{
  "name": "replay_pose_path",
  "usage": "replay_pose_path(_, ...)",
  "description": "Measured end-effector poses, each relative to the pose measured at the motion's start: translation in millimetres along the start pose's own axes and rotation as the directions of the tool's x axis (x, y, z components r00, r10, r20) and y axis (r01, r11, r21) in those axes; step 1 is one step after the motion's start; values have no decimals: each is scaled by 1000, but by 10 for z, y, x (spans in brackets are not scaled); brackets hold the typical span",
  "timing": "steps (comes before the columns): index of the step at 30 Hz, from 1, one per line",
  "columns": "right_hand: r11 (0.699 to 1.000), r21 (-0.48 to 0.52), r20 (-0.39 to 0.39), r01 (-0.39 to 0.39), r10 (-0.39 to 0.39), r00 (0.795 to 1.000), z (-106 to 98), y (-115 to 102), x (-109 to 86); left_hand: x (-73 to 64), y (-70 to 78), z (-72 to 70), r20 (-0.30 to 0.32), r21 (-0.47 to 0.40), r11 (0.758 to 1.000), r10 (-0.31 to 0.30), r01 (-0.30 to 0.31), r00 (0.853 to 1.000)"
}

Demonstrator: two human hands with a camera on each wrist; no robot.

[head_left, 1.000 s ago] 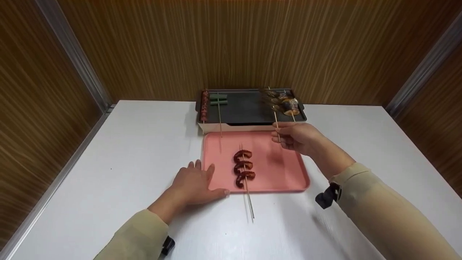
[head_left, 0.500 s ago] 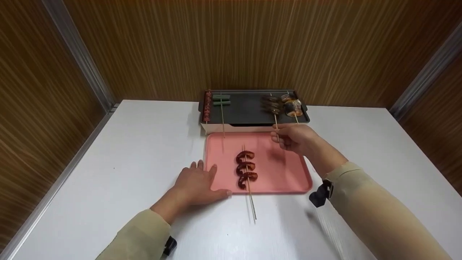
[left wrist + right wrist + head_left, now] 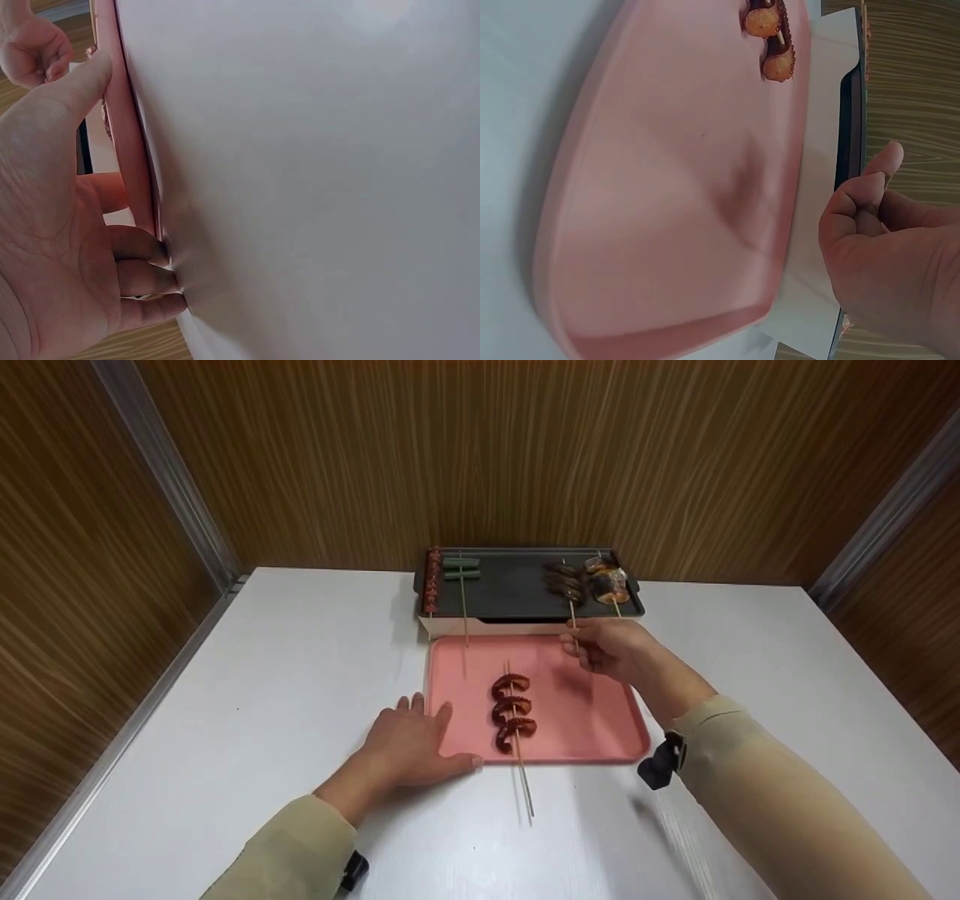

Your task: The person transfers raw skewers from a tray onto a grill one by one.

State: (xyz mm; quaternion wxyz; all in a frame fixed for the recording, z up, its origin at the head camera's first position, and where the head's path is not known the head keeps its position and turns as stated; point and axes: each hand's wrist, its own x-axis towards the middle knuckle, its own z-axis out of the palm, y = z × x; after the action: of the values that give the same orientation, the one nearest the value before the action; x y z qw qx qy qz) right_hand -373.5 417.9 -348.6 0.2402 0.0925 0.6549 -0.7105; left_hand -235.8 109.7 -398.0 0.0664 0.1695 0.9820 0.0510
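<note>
My right hand (image 3: 616, 651) pinches the bare stick of a skewer with dark brown, blurred pieces (image 3: 566, 583). Those pieces are over the right part of the black grill plate (image 3: 514, 585); whether they touch it I cannot tell. In the right wrist view the curled fingers (image 3: 847, 214) largely hide the stick. Around the near left corner of a pink tray (image 3: 589, 712), my left hand (image 3: 405, 744) lies with fingers spread, its thumb (image 3: 94, 75) along the rim in the left wrist view. On the tray rests a skewer of reddish-brown octopus tentacles (image 3: 513, 706), its stick overhanging the front edge.
At the plate's left lie a skewer of small red pieces (image 3: 433, 581) and one with green pieces (image 3: 460, 568), its stick reaching over the tray. A skewer of thick browned chunks (image 3: 609, 585) lies far right. Behind the white table (image 3: 322, 645) stands a wood-grain wall (image 3: 510, 450).
The dark brown skewer has come down slightly toward the plate, with the right hand still pinching its stick. The left hand stays at the tray corner. The whole view has shifted a little.
</note>
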Motion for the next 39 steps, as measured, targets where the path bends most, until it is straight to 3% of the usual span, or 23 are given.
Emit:
replay_pose_path(10, 999, -33, -2, 10, -10, 1000, 23, 52, -94, -10, 17, -13, 9, -18, 1000, -9, 9, 1000)
replay_pose_path(18, 995, -98, -20, -7, 5, 1000, 39, 266, -402, 2, 36, -5, 5, -12, 1000, 3, -3, 1000)
replay_pose_path(26, 985, -163, 119, 53, -34, 992, 81, 573, -786, -5, 10, -6, 19, -13, 1000, -2, 2, 1000)
replay_pose_path(34, 967, -248, 160, 63, -23, 987, 121, 835, -1066, -11, 10, -14, 30, -5, 1000, -4, 4, 1000)
replay_pose_path(39, 973, -224, 211, 53, -5, 977, 177, 972, -1178, -14, 19, -18, 18, -5, 1000, 4, -3, 1000)
